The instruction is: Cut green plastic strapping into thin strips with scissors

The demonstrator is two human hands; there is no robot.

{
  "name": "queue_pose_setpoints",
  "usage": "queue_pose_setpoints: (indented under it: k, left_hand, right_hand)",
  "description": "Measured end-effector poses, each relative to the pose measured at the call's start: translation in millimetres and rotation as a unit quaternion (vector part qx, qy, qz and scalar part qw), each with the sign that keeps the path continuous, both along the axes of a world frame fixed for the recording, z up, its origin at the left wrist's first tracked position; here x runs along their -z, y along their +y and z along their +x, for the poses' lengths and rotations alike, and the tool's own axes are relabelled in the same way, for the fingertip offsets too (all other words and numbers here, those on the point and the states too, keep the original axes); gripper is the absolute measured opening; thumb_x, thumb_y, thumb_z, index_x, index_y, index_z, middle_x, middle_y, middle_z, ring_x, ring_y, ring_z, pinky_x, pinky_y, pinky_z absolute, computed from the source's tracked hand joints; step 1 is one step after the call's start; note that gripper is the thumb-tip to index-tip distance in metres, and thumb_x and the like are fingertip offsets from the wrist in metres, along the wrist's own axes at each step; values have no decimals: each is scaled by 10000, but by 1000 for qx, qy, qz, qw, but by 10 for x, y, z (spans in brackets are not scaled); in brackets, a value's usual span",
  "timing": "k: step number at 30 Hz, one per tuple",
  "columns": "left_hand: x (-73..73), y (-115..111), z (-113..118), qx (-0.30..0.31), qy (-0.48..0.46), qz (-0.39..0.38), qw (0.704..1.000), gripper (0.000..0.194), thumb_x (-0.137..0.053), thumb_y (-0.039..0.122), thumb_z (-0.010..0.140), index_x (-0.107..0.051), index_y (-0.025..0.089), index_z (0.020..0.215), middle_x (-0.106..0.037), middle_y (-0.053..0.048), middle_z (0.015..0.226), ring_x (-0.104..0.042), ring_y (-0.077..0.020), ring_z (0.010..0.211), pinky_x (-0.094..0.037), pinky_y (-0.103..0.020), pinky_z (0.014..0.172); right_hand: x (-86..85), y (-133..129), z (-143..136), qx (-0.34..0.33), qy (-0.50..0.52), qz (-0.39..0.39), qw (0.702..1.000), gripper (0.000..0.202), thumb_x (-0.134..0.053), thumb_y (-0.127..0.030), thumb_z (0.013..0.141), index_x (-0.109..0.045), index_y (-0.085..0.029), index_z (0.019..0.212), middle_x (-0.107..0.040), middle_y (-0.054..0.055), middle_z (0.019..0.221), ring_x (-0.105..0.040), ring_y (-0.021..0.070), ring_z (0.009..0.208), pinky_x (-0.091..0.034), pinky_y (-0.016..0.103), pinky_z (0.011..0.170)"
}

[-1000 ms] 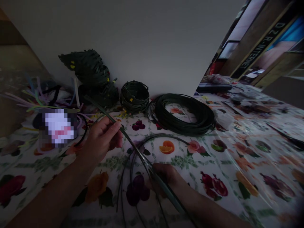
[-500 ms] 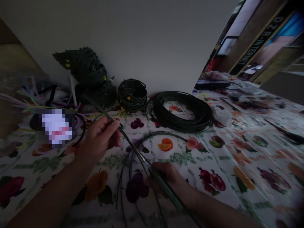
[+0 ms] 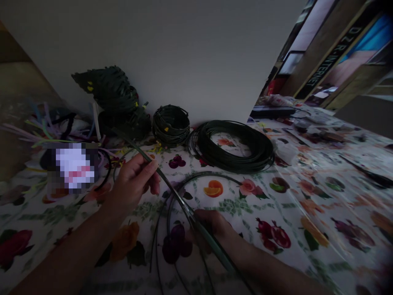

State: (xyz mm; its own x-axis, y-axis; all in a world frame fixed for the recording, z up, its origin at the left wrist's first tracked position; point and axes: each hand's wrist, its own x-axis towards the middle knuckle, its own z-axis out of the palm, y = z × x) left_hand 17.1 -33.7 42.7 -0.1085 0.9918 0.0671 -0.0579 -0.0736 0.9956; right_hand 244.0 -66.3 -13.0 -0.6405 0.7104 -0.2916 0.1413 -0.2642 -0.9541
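Several long dark green strips [image 3: 181,196] run diagonally from the upper left to the lower right across the middle. My left hand [image 3: 135,178] pinches them near their upper end between thumb and fingers. Around their lower part, my right hand [image 3: 211,229] is closed, its fingers partly hidden by the strips. Thin loops of the same material curve over the tablecloth beneath. Behind my hands lie a coil of green strip [image 3: 236,159] and a small round woven basket [image 3: 171,133]. A larger woven piece [image 3: 115,88] leans at the back left.
Colored pipe-like stems [image 3: 46,125] and a blurred white packet [image 3: 76,168] lie at the left. Black-handled scissors [image 3: 376,177] are at the far right. A white panel [image 3: 184,53] stands behind. Small items and plastic lie on the fruit-patterned tablecloth [image 3: 307,205] at the right.
My left hand has shifted slightly right and down along with the strips. My right hand stays nearly in place, and the view has moved a little.
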Motion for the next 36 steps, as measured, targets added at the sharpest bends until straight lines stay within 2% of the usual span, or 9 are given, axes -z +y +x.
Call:
queue_pose_setpoints:
  k: [11,18,23,25,28,36]
  left_hand:
    - [-46,-16,54,-13,1,-6,1000,226,-697,334,790,-537,193,714,-608,40,520,-557,-104,372,-411,-194,370]
    - [-6,11,-4,-8,12,-23,1000,240,-689,369,813,-552,190,734,-623,19,529,-577,-121,397,-431,-206,387]
    - [-52,59,-155,-77,1,52,996,189,-704,337,811,-584,203,754,-619,38,543,-558,-106,384,-432,-207,387]
    - [-68,74,-190,-85,2,76,993,193,-708,316,806,-579,200,722,-614,39,532,-551,-104,372,-422,-205,373]
    - [-49,82,-190,-67,-1,66,996,219,-691,322,819,-558,195,701,-629,33,538,-561,-111,369,-428,-208,371]
    - [22,65,-127,-36,-22,21,999,238,-678,358,837,-529,195,746,-609,44,517,-566,-99,386,-435,-185,403]
  right_hand:
    - [19,-35,23,9,-46,49,998,339,-731,-336,804,-503,-160,625,-470,-50,531,-361,64,485,-260,181,428]
    - [17,10,31,10,-58,58,997,295,-728,-317,807,-534,-156,652,-502,-46,538,-396,72,497,-285,176,440]
    - [-44,14,34,-8,-81,60,995,234,-702,-309,823,-598,-139,701,-625,1,659,-503,105,590,-365,194,507]
    - [-64,8,25,-10,-77,53,996,227,-706,-311,819,-596,-141,716,-648,10,682,-530,115,609,-381,202,523]
    - [-71,4,15,-7,-74,43,996,261,-729,-312,801,-547,-153,700,-622,-6,646,-497,103,568,-360,199,499]
    - [15,4,26,-4,-93,78,993,309,-724,-348,812,-514,-156,693,-497,-34,632,-403,95,585,-313,205,497]
